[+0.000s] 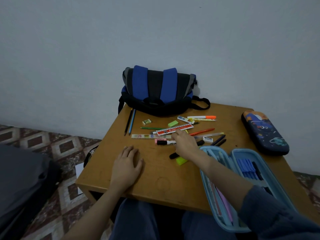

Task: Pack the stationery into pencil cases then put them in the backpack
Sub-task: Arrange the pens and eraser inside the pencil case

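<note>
On the wooden table (155, 181), my left hand (127, 166) rests flat, holding nothing. My right hand (185, 144) reaches over the scattered stationery, its fingers curled on the right end of a pale patterned ruler (149, 136), just below a red ruler (174, 130). A black-and-white marker (162, 142) runs under that hand. A light-blue pencil case (245, 154) lies open under my right forearm, with pens inside. A closed dark-blue pencil case (265, 132) sits at the right. A blue-and-black backpack (159, 89) stands against the wall.
Loose items include two pencils (130, 122), green erasers (173, 123), a yellow-green eraser (181, 160), an orange highlighter (202, 117) and a red pen (202, 131). A dark bundle (22, 181) lies on the patterned floor to the left. The wall is right behind the table.
</note>
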### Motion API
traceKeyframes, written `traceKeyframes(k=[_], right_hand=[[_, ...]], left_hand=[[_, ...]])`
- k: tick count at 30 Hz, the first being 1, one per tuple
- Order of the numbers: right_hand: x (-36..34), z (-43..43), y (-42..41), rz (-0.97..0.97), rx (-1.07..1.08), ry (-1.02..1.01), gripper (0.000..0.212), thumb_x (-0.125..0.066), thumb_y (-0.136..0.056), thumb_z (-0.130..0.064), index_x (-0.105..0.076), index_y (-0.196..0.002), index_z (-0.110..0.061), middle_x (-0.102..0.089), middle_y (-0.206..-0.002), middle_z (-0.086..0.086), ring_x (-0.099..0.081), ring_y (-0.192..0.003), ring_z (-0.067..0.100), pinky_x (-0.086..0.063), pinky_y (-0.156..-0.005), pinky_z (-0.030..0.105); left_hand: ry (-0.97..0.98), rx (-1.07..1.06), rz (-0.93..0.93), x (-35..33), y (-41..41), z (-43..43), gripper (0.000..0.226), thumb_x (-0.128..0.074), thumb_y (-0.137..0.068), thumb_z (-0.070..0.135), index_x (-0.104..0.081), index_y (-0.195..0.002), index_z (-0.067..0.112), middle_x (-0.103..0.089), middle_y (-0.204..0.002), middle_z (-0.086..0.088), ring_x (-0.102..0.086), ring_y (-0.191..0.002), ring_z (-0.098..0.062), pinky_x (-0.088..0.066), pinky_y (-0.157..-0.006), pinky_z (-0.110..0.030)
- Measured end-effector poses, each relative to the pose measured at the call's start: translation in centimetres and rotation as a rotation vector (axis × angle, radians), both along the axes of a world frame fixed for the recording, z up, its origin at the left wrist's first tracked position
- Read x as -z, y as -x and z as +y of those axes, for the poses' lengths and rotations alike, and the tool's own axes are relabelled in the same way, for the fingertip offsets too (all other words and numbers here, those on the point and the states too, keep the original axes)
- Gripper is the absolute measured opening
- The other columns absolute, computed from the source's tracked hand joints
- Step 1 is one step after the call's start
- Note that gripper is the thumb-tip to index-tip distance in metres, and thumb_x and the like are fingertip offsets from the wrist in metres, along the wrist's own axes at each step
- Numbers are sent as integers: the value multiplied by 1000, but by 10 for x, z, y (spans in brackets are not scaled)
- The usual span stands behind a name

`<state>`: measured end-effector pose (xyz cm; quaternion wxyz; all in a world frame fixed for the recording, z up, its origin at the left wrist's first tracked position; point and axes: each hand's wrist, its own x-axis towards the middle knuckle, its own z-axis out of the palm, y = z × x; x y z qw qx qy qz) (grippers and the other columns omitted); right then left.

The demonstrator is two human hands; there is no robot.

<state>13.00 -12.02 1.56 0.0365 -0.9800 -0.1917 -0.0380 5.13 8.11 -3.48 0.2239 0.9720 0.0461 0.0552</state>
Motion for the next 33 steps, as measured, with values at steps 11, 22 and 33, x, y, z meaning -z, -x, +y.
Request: traceKeyframes(k=[11, 22, 33], right_hand=[[-59, -44, 21, -58, 181, -781, 18, -61, -88, -10, -58, -104, -1, -58, -88, 7, -52, -78, 15, -41, -68, 25], [-58, -114, 40, 30, 370, -1019, 81, -61, -85, 3, -21, -144, -36, -54, -77, 4, -60, -73, 24, -57, -71, 40], [-54, -125, 51, -3, 435, -1065, 72, -68, -79, 4, -31, -134, -24, -49, -66, 4, -56, -66, 26, -54, -74, 49]], left_hand=[[-107, 5, 62, -1, -4, -1, 51, -37, -95, 46, -36, -140, 22, -28, -151, 0, -24, -140, -20, -27, -112, -37], [63, 216, -141, -37, 10, -95, 26, -48, -94, 33, -59, -114, 22, -56, -112, 5, -45, -110, -12, -38, -95, -27], [293, 397, 245, -37, 32, -187, 33, -60, -85, 45, -46, -62, 25, -51, -65, 7, -51, -64, -11, -37, -49, -22]])
